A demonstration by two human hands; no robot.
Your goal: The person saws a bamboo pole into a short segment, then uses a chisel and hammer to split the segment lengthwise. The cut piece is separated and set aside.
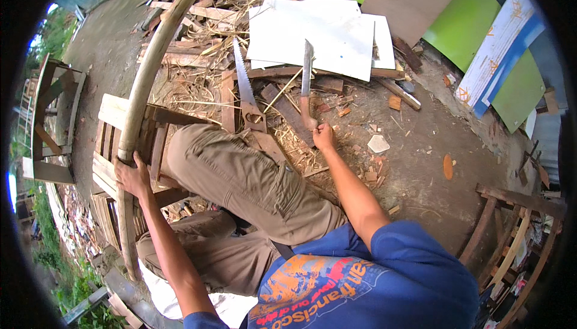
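- As a seated person in a dark blue shirt and brown cargo trousers works outdoors, the fingers of the left hand close around a long pole, curled across its shaft with the thumb toward the upper side; the pole slants up past the left knee, beside a slatted wooden frame.
- The fingers of the right hand are drawn together at the butt of a long knife, leaving most of its handle uncovered; the blade points away from the person, over the edge of the white sheets.
- The pole is pale, rounded and smooth-looking, with a ringed joint above the left hand and a thick, curving far end; the knife pairs a straight grey blade with a bent brown handle.
- A handsaw, toothed blade bright above a worn wooden grip, rests near the knife among wood offcuts and strawlike shavings; flat white sheets lie over the pile beyond.
- The left fingertips are partly hidden by the pole; the right palm is turned out of sight; the dark fisheye rim cuts off the wooden furniture at far right, its joints hard to make out.
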